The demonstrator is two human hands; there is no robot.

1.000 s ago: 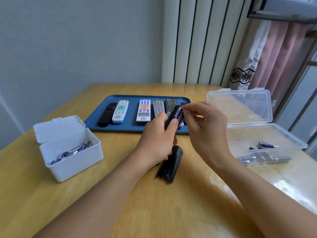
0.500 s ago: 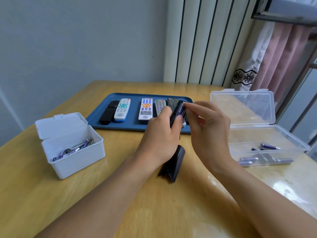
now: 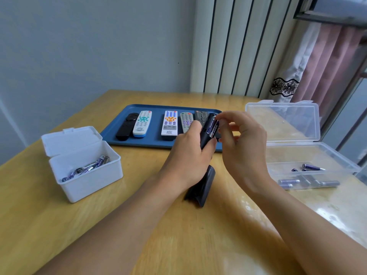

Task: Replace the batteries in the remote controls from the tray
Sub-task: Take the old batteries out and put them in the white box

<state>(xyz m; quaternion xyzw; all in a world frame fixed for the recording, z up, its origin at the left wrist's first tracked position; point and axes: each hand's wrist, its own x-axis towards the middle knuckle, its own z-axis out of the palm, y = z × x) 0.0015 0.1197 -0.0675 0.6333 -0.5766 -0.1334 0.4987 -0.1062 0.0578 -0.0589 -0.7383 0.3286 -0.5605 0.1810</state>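
My left hand [image 3: 188,155] grips a black remote [image 3: 205,133] upright above the table, its battery bay facing right. A purple battery [image 3: 212,127] sits in that bay, and the fingertips of my right hand [image 3: 238,143] touch its top end. The remote's black back cover [image 3: 204,185] lies on the table just below my hands. Several other remotes lie in a row on the blue tray [image 3: 119,135], among them a black one [image 3: 127,127] and a white one with teal buttons [image 3: 142,124].
A white box [image 3: 89,175] with its lid open holds several batteries at the left. A clear plastic box [image 3: 309,165] with its lid up holds several more batteries at the right. Radiator and curtain stand behind the wooden table.
The view has shifted slightly. My right fingers have moved a little along the battery in the remote; my left hand still holds the remote in the same place.
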